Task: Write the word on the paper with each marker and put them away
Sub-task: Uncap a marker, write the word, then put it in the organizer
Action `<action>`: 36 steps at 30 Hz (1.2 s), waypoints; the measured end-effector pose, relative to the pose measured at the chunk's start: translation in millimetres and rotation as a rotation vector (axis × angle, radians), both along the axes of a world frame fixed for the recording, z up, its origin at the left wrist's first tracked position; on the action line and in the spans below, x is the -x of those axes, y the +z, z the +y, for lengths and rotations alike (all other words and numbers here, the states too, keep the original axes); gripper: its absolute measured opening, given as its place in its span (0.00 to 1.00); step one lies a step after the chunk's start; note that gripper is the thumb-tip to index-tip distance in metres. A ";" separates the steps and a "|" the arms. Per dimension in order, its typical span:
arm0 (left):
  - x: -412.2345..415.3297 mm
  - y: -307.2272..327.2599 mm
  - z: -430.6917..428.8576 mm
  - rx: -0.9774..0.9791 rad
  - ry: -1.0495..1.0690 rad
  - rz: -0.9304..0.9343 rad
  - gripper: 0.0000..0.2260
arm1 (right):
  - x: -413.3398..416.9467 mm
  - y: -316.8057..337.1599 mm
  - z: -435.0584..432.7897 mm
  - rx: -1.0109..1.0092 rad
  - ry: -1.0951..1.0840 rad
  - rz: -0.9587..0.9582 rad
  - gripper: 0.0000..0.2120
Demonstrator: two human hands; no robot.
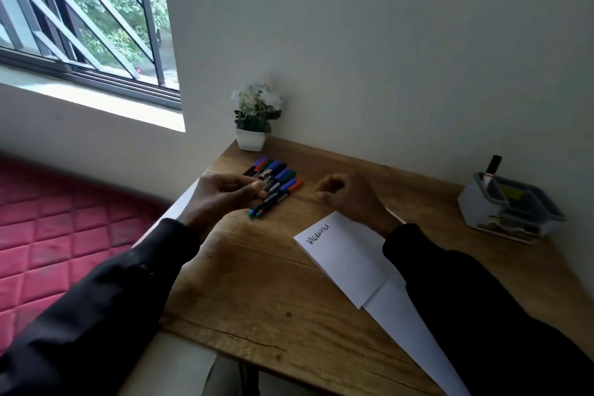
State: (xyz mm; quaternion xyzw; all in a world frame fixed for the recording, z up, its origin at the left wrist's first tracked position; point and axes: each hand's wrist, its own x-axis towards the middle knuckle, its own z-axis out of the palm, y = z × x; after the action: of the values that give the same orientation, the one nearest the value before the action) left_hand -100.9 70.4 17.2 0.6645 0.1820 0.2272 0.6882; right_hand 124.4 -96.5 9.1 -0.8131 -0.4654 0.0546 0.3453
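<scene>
Left hand (225, 194) curls at the markers (278, 182) by the desk (257, 283) edge; I cannot tell if it holds one. Right hand (348, 198) hangs loose, empty; bare desk lies between them.

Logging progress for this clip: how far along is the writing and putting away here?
Done: one word in black is on the paper, and one black marker stands in the grey organizer. In hand: the left hand is at the pile of markers; whether it grips one is unclear. The right hand holds nothing. Left: that pile.
</scene>
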 end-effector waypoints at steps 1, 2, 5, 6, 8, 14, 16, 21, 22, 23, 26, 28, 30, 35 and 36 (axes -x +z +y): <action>-0.8 -1.7 -1.0 0.000 -0.002 0.000 0.12 | 3.5 1.1 6.3 -0.001 0.019 -0.031 0.05; -1.9 -2.3 -2.1 0.001 -0.004 -0.001 0.12 | 6.6 2.1 12.5 -0.003 0.049 -0.049 0.07; -5.2 -2.0 -4.9 -0.002 -0.018 0.005 0.12 | 10.6 0.8 28.6 0.023 0.158 -0.102 0.09; -6.6 -1.5 -5.3 -0.001 -0.024 0.005 0.12 | 9.3 -1.5 32.7 0.034 0.187 -0.115 0.09; -8.9 -0.6 -5.4 0.005 -0.027 0.008 0.12 | 6.2 -7.7 38.3 0.058 0.216 -0.137 0.10; -12.2 -3.2 -2.6 0.023 -0.018 0.014 0.13 | 3.5 -17.2 42.7 0.112 0.260 -0.233 0.10; -12.7 -4.7 -1.4 0.020 -0.017 0.012 0.13 | 2.1 -19.0 40.5 0.146 0.263 -0.275 0.10; -17.1 -5.9 -2.4 0.023 -0.025 0.006 0.12 | -4.3 -19.6 27.4 0.142 0.238 -0.457 0.07; -18.6 -5.7 -3.4 0.028 -0.028 0.004 0.12 | -6.2 -18.2 24.2 0.153 0.239 -0.486 0.06; -20.0 -5.7 -4.5 0.035 -0.032 0.001 0.12 | -8.9 -17.2 21.0 0.165 0.244 -0.503 0.05; -25.1 -4.5 -8.1 0.056 -0.039 -0.002 0.13 | -19.4 -15.6 8.6 0.127 0.204 -0.464 0.03; -29.9 -3.6 -10.9 0.063 -0.036 -0.004 0.12 | -22.6 -11.9 -1.9 0.011 0.078 -0.307 0.04; -35.3 -1.9 -15.7 0.061 -0.039 -0.009 0.12 | -27.8 -10.1 -12.3 -0.130 -0.039 -0.145 0.06; -55.8 -0.1 -31.4 -0.004 -0.091 -0.021 0.12 | -16.1 3.0 -38.3 -0.388 -0.104 0.278 0.07; -60.1 -0.6 -34.1 -0.045 -0.099 -0.010 0.12 | -11.1 5.3 -43.0 -0.420 -0.092 0.364 0.07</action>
State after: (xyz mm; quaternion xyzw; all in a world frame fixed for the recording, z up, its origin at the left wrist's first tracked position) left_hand -40.8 36.3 16.6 0.6870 0.1402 0.2001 0.6843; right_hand 135.5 -139.6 14.4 -0.7207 -0.3596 0.0862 0.5863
